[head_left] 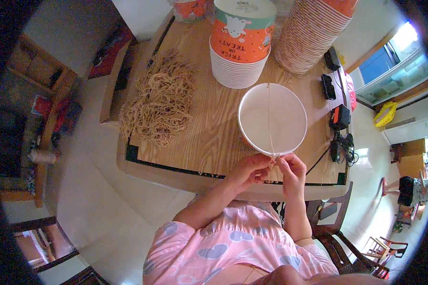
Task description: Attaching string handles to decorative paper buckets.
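A round paper bucket point(252, 114), white inside, stands at the near side of the table with its mouth facing up. A thin tan string point(270, 111) runs across the mouth from the far rim to the near rim. At the near rim, my left hand point(253, 170) is closed, fingertips pinching the string's end. My right hand point(293, 170) pinches at the same spot, thumb and forefinger meeting beside the left fingertips. Whether the string is knotted there is too small to tell.
A heap of tan strings point(161, 102) lies on the wooden table point(199, 142) at left. Behind the bucket stand an upside-down stack of orange printed buckets point(240, 45) and a taller leaning stack point(314, 35). Black adapters and cables point(340, 142) lie along the right edge. A person point(409, 190) is far right.
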